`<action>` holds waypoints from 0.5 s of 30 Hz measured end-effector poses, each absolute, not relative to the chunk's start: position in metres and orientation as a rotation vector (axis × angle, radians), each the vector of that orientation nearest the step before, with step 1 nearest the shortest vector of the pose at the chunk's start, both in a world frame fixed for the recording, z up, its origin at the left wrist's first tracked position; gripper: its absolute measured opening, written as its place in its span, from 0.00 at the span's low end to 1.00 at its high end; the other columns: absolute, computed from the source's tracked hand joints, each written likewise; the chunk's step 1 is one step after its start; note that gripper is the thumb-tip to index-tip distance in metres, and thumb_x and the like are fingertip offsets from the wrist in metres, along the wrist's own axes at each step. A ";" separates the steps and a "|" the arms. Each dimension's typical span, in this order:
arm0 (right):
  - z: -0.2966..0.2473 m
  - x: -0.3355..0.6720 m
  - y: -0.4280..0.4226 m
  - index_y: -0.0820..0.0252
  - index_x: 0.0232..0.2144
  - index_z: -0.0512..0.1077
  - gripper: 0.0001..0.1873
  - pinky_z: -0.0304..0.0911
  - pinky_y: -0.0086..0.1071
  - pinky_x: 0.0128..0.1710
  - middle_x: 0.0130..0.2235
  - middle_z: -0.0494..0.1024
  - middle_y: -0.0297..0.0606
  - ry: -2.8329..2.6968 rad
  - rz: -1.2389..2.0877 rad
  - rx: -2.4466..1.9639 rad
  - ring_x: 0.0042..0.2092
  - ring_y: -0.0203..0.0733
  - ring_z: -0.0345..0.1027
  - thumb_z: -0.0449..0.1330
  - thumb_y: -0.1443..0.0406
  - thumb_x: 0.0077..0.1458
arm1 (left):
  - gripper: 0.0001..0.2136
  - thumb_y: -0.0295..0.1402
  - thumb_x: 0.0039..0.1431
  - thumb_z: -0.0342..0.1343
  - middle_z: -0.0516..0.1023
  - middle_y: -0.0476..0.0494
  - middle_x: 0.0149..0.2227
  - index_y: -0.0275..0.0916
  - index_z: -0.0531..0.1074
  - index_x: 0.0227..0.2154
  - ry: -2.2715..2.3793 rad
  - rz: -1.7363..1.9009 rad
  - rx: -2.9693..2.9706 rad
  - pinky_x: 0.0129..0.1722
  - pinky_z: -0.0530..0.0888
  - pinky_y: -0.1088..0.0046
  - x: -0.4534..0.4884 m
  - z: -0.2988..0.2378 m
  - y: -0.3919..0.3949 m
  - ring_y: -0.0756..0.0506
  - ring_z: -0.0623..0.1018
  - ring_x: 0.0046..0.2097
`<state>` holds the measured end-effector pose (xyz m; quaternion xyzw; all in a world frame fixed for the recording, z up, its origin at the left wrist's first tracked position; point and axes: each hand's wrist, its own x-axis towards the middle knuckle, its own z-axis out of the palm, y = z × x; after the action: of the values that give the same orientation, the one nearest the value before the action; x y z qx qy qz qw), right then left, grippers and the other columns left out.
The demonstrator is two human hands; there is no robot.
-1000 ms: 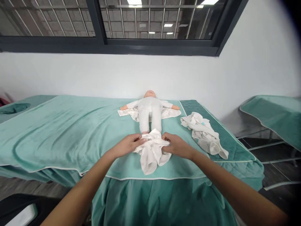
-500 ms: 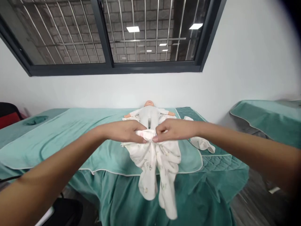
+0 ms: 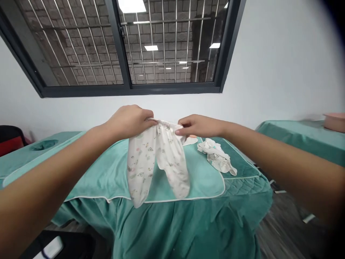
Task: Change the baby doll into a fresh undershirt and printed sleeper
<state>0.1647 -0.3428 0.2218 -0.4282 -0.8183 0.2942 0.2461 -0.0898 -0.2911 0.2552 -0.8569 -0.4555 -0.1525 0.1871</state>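
Small white baby pants (image 3: 172,162) with a scattered print hang upright by the waistband, their two legs dangling over the front of the bed. My left hand (image 3: 132,121) pinches one end of the waistband, and my right hand (image 3: 198,126) grips the other. Between the hands the elastic is drawn fairly straight. Behind the pants lies the doll, almost wholly hidden; only a bit of one hand (image 3: 192,136) shows under my right hand. A crumpled white printed garment (image 3: 217,156) rests on the bed to the right.
A light green blanket (image 3: 107,172) covers much of the darker green bed cover (image 3: 172,226). At the right stands another green-covered bed (image 3: 285,133) bearing a pink container (image 3: 335,122). A barred window (image 3: 172,46) is in the wall behind. A dark seat with a white object (image 3: 52,248) is at lower left.
Both hands have risen and moved apart, spreading the waistband. The pants, bunched before, now hang open with legs separate, and they cover the doll that showed earlier.
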 end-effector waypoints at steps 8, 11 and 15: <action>0.144 0.098 -0.235 0.57 0.54 0.62 0.26 0.65 0.32 0.55 0.59 0.64 0.40 -1.654 1.087 -1.030 0.59 0.37 0.62 0.57 0.57 0.55 | 0.17 0.35 0.62 0.45 0.71 0.38 0.49 0.38 0.72 0.49 -1.453 -0.741 -2.338 0.49 0.68 0.70 -0.087 0.171 -0.178 0.46 0.73 0.45; 0.099 0.103 -0.179 0.55 0.65 0.51 0.42 0.53 0.39 0.67 0.66 0.53 0.38 -1.735 0.812 -1.223 0.67 0.42 0.49 0.60 0.58 0.51 | 0.19 0.31 0.60 0.46 0.68 0.40 0.54 0.36 0.68 0.53 -1.529 -1.078 -2.663 0.57 0.67 0.72 -0.067 0.111 -0.149 0.48 0.71 0.53; 0.038 0.140 -0.090 0.63 0.66 0.51 0.42 0.41 0.44 0.72 0.67 0.50 0.43 -1.778 0.442 -1.557 0.69 0.48 0.42 0.60 0.60 0.51 | 0.25 0.36 0.55 0.56 0.67 0.36 0.57 0.32 0.67 0.55 -2.259 -1.440 -2.835 0.64 0.61 0.67 -0.032 0.031 -0.113 0.43 0.67 0.60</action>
<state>0.1401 -0.0903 0.0378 -0.6042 -0.6899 0.1714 0.3601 -0.0315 -0.1126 0.0306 -0.6751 -0.5381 -0.3429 -0.3702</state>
